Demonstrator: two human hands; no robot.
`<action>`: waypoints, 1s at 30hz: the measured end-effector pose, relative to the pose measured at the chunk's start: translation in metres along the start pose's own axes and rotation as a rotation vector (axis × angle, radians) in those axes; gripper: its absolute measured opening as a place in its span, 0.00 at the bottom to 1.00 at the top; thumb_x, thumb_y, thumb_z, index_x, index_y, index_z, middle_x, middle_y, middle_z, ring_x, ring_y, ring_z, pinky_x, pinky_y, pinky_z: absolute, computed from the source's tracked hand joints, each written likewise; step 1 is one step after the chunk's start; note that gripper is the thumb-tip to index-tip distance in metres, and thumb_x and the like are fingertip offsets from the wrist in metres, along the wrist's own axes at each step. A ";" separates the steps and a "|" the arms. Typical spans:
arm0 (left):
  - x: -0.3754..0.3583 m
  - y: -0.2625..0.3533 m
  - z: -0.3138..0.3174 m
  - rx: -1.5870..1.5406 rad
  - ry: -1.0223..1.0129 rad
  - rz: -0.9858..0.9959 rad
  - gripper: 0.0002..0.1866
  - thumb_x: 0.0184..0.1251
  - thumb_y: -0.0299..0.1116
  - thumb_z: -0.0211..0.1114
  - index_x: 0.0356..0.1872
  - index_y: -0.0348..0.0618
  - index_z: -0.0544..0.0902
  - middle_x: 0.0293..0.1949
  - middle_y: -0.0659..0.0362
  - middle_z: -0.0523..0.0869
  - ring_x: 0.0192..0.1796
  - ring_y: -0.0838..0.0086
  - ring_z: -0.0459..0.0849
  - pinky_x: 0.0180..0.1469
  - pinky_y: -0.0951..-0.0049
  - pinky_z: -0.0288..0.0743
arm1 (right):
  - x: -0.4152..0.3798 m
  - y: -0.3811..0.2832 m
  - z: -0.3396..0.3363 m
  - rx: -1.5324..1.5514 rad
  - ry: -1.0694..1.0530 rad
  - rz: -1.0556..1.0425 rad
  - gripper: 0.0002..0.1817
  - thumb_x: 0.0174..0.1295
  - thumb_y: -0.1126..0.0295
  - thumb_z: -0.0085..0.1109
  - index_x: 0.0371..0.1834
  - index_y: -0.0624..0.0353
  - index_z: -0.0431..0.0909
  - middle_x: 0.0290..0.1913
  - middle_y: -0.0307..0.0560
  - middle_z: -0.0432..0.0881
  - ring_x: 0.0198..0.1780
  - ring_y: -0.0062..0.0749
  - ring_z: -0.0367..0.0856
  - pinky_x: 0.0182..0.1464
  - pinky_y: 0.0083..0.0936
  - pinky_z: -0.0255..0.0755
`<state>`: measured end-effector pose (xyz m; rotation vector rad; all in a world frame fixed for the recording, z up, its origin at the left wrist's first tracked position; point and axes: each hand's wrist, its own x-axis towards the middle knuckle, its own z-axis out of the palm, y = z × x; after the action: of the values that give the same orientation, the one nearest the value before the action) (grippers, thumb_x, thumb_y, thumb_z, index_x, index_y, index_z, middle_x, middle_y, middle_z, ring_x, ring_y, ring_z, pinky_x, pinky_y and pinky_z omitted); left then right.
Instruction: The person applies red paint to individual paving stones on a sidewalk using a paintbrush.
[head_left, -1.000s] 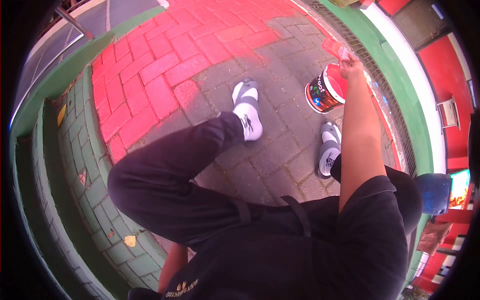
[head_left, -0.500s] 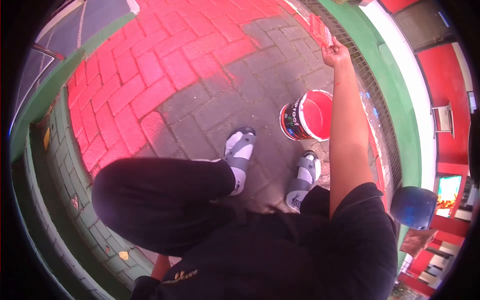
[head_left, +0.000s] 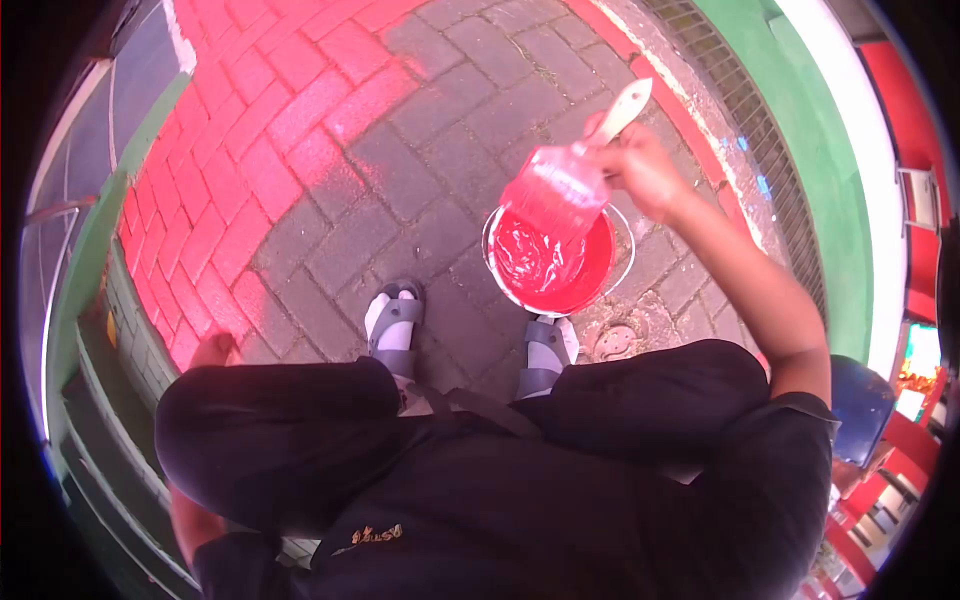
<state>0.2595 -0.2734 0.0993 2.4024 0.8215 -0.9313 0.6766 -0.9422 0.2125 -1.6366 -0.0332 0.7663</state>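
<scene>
My right hand [head_left: 640, 168] grips a wide paintbrush [head_left: 556, 190], fingers closed near where the pale handle meets the head. The handle points up and right. The brush head is coated in red paint, its bristles angled down over the bucket's mouth. Below it, the paint bucket [head_left: 490, 262] stands on the pavers by my right foot, with glossy red paint inside and a wire handle at its right side. My left hand [head_left: 213, 350] shows only in part beyond my left knee, over the painted pavers; its fingers are mostly hidden.
Bright red painted pavers [head_left: 230, 130] spread across the upper left; unpainted grey pavers [head_left: 440, 150] lie around the bucket. A red curb strip [head_left: 685, 110] and a drain grate [head_left: 745, 120] run along the right. Green-edged steps [head_left: 110, 430] are at the left.
My right hand has come back from the far curb with the paintbrush, now over the bucket. My left hand has come partly into view by the left knee. The view has shifted.
</scene>
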 end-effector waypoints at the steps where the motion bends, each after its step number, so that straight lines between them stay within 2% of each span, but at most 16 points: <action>1: -0.012 0.092 -0.061 0.009 0.118 0.211 0.11 0.76 0.34 0.59 0.41 0.35 0.83 0.28 0.48 0.85 0.38 0.57 0.86 0.47 0.57 0.76 | -0.001 0.012 -0.002 -0.032 -0.075 -0.080 0.13 0.64 0.70 0.73 0.44 0.54 0.76 0.34 0.34 0.82 0.34 0.20 0.81 0.32 0.23 0.72; 3: -0.004 0.223 -0.137 0.191 0.158 0.459 0.12 0.78 0.35 0.58 0.43 0.33 0.80 0.40 0.49 0.87 0.43 0.61 0.83 0.52 0.61 0.76 | -0.014 0.029 0.006 -0.032 -0.158 -0.139 0.07 0.64 0.74 0.70 0.38 0.57 0.79 0.35 0.36 0.84 0.35 0.22 0.83 0.35 0.25 0.75; 4: -0.013 0.311 -0.160 0.224 0.020 0.518 0.13 0.79 0.36 0.60 0.48 0.34 0.80 0.46 0.48 0.86 0.50 0.59 0.85 0.56 0.61 0.76 | -0.023 0.036 0.010 -0.060 -0.242 -0.192 0.04 0.65 0.78 0.67 0.33 0.59 0.81 0.35 0.37 0.86 0.36 0.24 0.86 0.37 0.28 0.79; 5: -0.008 0.372 -0.157 0.304 0.088 0.661 0.09 0.79 0.31 0.59 0.47 0.34 0.77 0.42 0.52 0.83 0.49 0.67 0.82 0.55 0.64 0.76 | -0.030 0.046 0.013 -0.046 -0.233 -0.199 0.04 0.65 0.78 0.67 0.33 0.59 0.81 0.35 0.37 0.86 0.36 0.24 0.86 0.37 0.28 0.79; 6: 0.003 0.423 -0.151 0.333 0.077 0.776 0.14 0.79 0.34 0.61 0.57 0.36 0.80 0.52 0.49 0.86 0.57 0.64 0.83 0.59 0.62 0.76 | -0.034 0.058 0.016 -0.109 -0.293 -0.390 0.04 0.65 0.78 0.66 0.31 0.59 0.82 0.33 0.41 0.87 0.36 0.29 0.88 0.37 0.29 0.79; 7: 0.018 0.460 -0.130 0.341 0.163 0.929 0.16 0.78 0.35 0.61 0.61 0.39 0.81 0.61 0.47 0.83 0.64 0.56 0.81 0.69 0.60 0.73 | -0.040 0.064 0.015 -0.178 -0.349 -0.583 0.05 0.65 0.78 0.65 0.30 0.60 0.83 0.32 0.44 0.87 0.36 0.34 0.90 0.38 0.31 0.80; 9: 0.015 0.569 -0.081 0.305 -0.134 1.166 0.23 0.76 0.33 0.64 0.70 0.45 0.76 0.68 0.48 0.79 0.71 0.57 0.76 0.74 0.59 0.68 | -0.064 0.052 0.009 -0.365 -0.362 -0.599 0.03 0.63 0.78 0.64 0.31 0.59 0.83 0.31 0.48 0.87 0.36 0.40 0.89 0.38 0.33 0.80; 10: 0.013 0.605 -0.045 0.298 -0.133 1.384 0.28 0.72 0.30 0.66 0.73 0.47 0.73 0.70 0.49 0.77 0.72 0.56 0.75 0.74 0.58 0.68 | -0.073 0.048 0.006 -0.554 -0.386 -0.595 0.01 0.60 0.77 0.64 0.32 0.59 0.84 0.30 0.53 0.86 0.36 0.46 0.89 0.39 0.35 0.80; 12: -0.009 0.661 0.015 0.282 -0.314 1.488 0.35 0.68 0.30 0.69 0.76 0.47 0.69 0.76 0.50 0.70 0.79 0.52 0.64 0.81 0.57 0.59 | -0.081 0.054 0.006 -0.529 -0.365 -0.656 0.02 0.58 0.77 0.64 0.33 0.59 0.85 0.29 0.54 0.85 0.36 0.48 0.88 0.40 0.37 0.80; 14: -0.010 0.697 0.064 0.255 -0.275 1.743 0.32 0.64 0.31 0.73 0.71 0.45 0.76 0.69 0.48 0.79 0.73 0.53 0.75 0.74 0.57 0.70 | -0.083 0.061 0.001 -0.532 -0.366 -0.738 0.06 0.52 0.75 0.64 0.33 0.58 0.86 0.31 0.53 0.86 0.36 0.49 0.87 0.41 0.41 0.80; 15: -0.023 0.713 0.069 0.263 -0.269 1.752 0.32 0.64 0.31 0.73 0.71 0.45 0.76 0.69 0.48 0.79 0.73 0.53 0.75 0.74 0.57 0.70 | -0.085 0.064 0.000 -0.539 -0.357 -0.745 0.06 0.52 0.75 0.64 0.33 0.58 0.86 0.31 0.53 0.86 0.36 0.49 0.87 0.41 0.41 0.80; 17: -0.048 0.738 0.069 0.730 -0.574 1.416 0.22 0.57 0.31 0.75 0.55 0.42 0.87 0.51 0.47 0.90 0.55 0.55 0.88 0.56 0.56 0.82 | -0.090 0.067 0.000 -0.539 -0.427 -0.731 0.06 0.52 0.75 0.65 0.33 0.59 0.86 0.32 0.51 0.87 0.36 0.49 0.88 0.41 0.39 0.80; 18: -0.048 0.740 0.074 0.736 -0.562 1.418 0.22 0.57 0.31 0.75 0.55 0.42 0.87 0.51 0.47 0.90 0.55 0.55 0.88 0.56 0.56 0.82 | -0.090 0.068 -0.002 -0.516 -0.495 -0.695 0.07 0.60 0.69 0.60 0.35 0.60 0.85 0.35 0.49 0.88 0.38 0.49 0.87 0.41 0.40 0.78; 20: -0.044 0.738 0.081 0.692 -0.555 1.506 0.12 0.45 0.31 0.76 0.33 0.40 0.91 0.28 0.48 0.90 0.33 0.56 0.90 0.36 0.54 0.81 | -0.091 0.064 -0.002 -0.588 -0.509 -0.671 0.07 0.58 0.70 0.61 0.35 0.58 0.86 0.35 0.49 0.88 0.38 0.49 0.87 0.41 0.40 0.78; 24: -0.049 0.746 0.053 0.839 -0.512 1.455 0.08 0.33 0.30 0.71 0.18 0.37 0.85 0.17 0.46 0.81 0.21 0.56 0.81 0.26 0.56 0.72 | -0.089 0.043 -0.005 -0.694 -0.548 -0.757 0.08 0.54 0.70 0.64 0.35 0.53 0.89 0.30 0.51 0.87 0.34 0.51 0.86 0.37 0.44 0.77; 30: -0.061 0.762 0.023 0.813 -0.423 1.317 0.07 0.38 0.27 0.70 0.22 0.35 0.87 0.19 0.48 0.84 0.22 0.61 0.83 0.27 0.60 0.73 | -0.069 0.018 -0.027 -1.039 -0.506 -0.849 0.03 0.50 0.72 0.67 0.24 0.61 0.85 0.25 0.57 0.84 0.32 0.55 0.86 0.35 0.49 0.77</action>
<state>0.7155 -0.8654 0.2615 2.3585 -1.3957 -1.1245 0.6288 -0.9998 0.2286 -2.0321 -1.6024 0.4576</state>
